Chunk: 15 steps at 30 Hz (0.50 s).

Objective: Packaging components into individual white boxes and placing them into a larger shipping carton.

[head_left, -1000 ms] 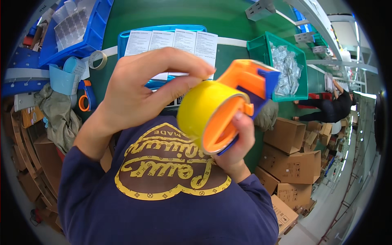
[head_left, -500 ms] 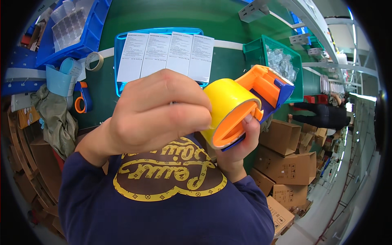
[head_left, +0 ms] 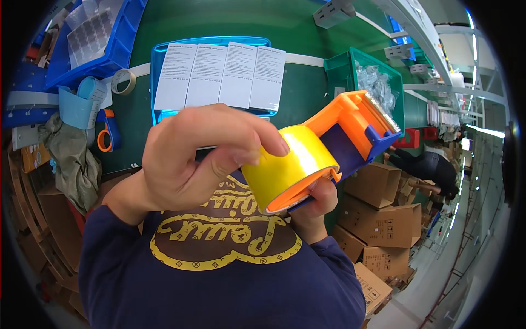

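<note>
Near, a tape dispenser (head_left: pixel 350 118) is clasped in the grip of the right hand (head_left: pixel 319 204); whether anything is pinched by the left hand (head_left: pixel 192 151), at its yellow roll (head_left: pixel 293 172), cannot be told. Farther left, a blue tray (head_left: pixel 213 40) is seen.

head-worn left fisheye | facing down | left hand (head_left: pixel 189 156) and right hand (head_left: pixel 316 207) close
</note>
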Available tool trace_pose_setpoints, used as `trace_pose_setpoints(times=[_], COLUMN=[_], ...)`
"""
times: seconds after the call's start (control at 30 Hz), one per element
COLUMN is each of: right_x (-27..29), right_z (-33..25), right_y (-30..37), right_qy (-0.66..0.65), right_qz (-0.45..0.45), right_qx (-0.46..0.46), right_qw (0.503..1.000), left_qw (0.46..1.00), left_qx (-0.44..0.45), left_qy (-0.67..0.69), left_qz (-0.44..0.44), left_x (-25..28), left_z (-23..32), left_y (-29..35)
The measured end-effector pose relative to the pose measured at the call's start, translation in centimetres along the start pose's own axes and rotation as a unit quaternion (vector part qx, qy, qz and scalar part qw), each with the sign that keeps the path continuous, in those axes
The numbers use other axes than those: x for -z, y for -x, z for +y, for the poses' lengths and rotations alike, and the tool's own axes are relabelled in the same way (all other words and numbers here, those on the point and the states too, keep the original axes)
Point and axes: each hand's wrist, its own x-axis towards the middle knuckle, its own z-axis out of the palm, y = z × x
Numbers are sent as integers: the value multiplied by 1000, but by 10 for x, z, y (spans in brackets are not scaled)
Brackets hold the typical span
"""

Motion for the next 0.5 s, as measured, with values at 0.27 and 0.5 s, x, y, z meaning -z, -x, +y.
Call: trace_pose_setpoints(times=[0.27,0.5], right_x=[12,7], right_z=[7,-4], right_y=[-4,-3], right_qy=[0,-50], right_qz=[-11,-62], right_qx=[14,126], right_qw=[1000,989], left_qw=[986,982], left_qx=[71,-25], left_qy=[146,-95], left_qz=[-31,-160], left_x=[5,14], left_z=[-6,3], left_y=[-4,-15])
